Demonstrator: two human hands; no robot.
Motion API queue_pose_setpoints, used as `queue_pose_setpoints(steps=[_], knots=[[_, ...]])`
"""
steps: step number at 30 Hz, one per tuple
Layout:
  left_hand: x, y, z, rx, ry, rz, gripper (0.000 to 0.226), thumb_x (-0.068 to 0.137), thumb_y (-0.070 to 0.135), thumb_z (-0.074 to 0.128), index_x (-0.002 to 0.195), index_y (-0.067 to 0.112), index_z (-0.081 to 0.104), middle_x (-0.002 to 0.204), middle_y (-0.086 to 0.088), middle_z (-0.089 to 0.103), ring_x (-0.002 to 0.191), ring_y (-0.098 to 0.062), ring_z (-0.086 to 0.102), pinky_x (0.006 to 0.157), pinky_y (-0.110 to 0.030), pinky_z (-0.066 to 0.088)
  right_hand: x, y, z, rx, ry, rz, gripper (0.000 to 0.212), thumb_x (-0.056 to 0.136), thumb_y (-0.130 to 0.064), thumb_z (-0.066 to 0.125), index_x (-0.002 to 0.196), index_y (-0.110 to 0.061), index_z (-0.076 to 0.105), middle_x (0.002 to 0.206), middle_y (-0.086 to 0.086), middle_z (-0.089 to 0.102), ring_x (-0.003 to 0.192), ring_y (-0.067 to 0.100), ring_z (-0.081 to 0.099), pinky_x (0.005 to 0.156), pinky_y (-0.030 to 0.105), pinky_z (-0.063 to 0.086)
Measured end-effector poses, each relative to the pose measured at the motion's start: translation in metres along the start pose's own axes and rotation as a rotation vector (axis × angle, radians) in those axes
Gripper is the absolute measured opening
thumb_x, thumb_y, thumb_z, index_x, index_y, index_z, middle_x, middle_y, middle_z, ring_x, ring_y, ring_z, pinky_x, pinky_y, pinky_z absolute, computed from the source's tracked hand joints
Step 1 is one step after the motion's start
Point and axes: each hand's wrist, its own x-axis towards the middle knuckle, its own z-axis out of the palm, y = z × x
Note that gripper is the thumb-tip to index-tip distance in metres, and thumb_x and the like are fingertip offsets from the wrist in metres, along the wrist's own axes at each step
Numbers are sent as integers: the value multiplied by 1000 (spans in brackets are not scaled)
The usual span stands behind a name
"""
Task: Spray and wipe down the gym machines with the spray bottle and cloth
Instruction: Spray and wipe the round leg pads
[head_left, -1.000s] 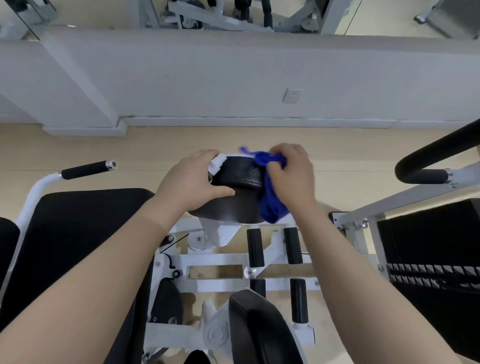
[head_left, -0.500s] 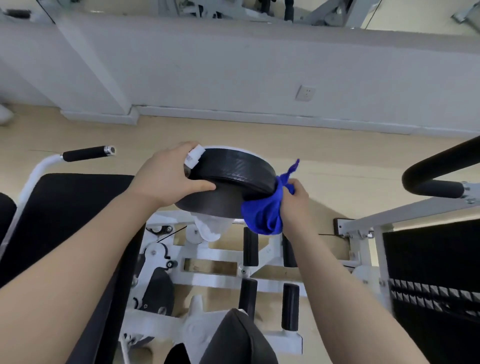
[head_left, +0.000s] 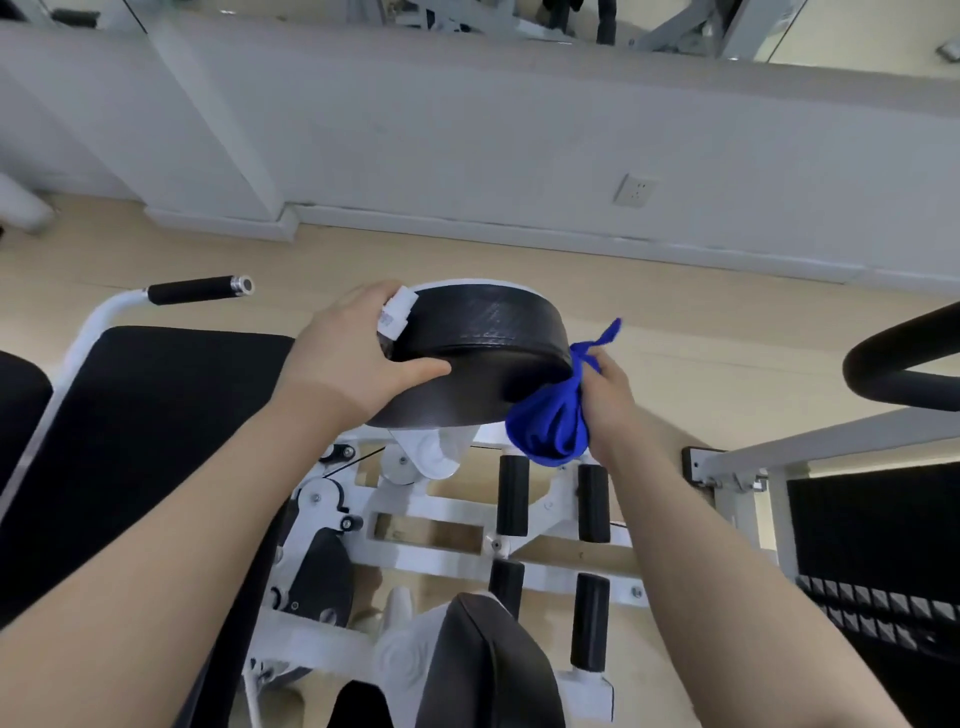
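Left hand (head_left: 358, 353): fingers curled over the left edge of the round black pad (head_left: 478, 358), thumb on top, arm outstretched. Right hand (head_left: 605, 400): gripping bunched blue cloth (head_left: 550, 426) against the pad's right edge.

Soft, even indoor light; wide-angle bending at edges, slight blur.

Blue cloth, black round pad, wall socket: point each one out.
blue cloth (head_left: 551, 427), head view, on its bunched lower part.
black round pad (head_left: 483, 332), head view, on its upper side face.
wall socket (head_left: 635, 190), head view, on the plate's middle.
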Motion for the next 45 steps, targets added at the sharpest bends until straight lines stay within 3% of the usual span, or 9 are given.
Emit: queue_pose_setpoints(steps=[7,14,17,20,26,30,32,38,45], knots=[[-10,-3,0,-44,7,54,59,71,44,75,120,24,49,103,13,50,92,-12,48,75,-29,39,-45,-67,17,-75,101,-275,26,82,2,45,73,-19,56,71,-2,57,67,16,52,62,27,43],[-5,-34,-14,-203,-206,36,25,79,8,63,95,24,52,71,10,53,61,-4,53,49,-12,35,-112,-91,152,-1121,75,-713,22,85,-18,47,105,-17,56,110,4,52,84,28,54,57,31,33],[4,-58,-26,-468,-408,-27,46,76,11,69,97,48,52,74,7,62,51,-2,55,51,-19,44,-102,-79,136,-1314,276,-953,28,75,-16,38,88,-13,64,97,6,62,66,29,55,46,23,25],[28,-65,-23,-586,-519,-112,52,66,9,52,114,29,57,66,-10,55,45,-18,51,46,-28,41,-93,-78,118,-1352,535,-1009,23,67,-11,43,74,-12,65,83,8,64,51,27,50,43,19,21],[66,-78,-29,-998,-639,-350,44,73,16,44,111,15,66,90,-9,61,63,-19,51,51,-23,38,-91,-43,187,-1653,321,-1078,17,65,-15,54,77,-17,66,78,4,64,55,23,50,50,26,30],[80,-111,-35,-759,-672,-385,33,80,25,46,106,15,64,68,-8,62,46,-20,45,48,-25,36,-66,-24,211,-1970,118,-959,23,86,-12,46,102,-15,62,103,5,61,92,26,54,73,33,40],[80,-134,-35,-672,-638,-366,50,70,33,47,117,22,59,99,-8,67,41,-20,41,51,-27,38,-46,-15,208,-2029,-6,-808,25,91,-7,41,111,-8,56,113,11,55,105,31,46,84,36,37],[65,-162,-19,-518,-607,-334,44,78,38,44,117,25,58,117,-14,57,60,-20,45,65,-34,42,-1,-11,167,-2213,74,-362,23,92,-11,46,112,-8,56,113,11,54,105,31,46,87,35,38],[53,-146,-1,-570,-710,-115,24,96,24,42,114,22,58,101,-4,61,49,-15,47,50,-27,43,-9,18,173,-2058,-404,193,11,88,-13,51,97,-15,57,91,-1,50,96,21,57,74,27,39]])
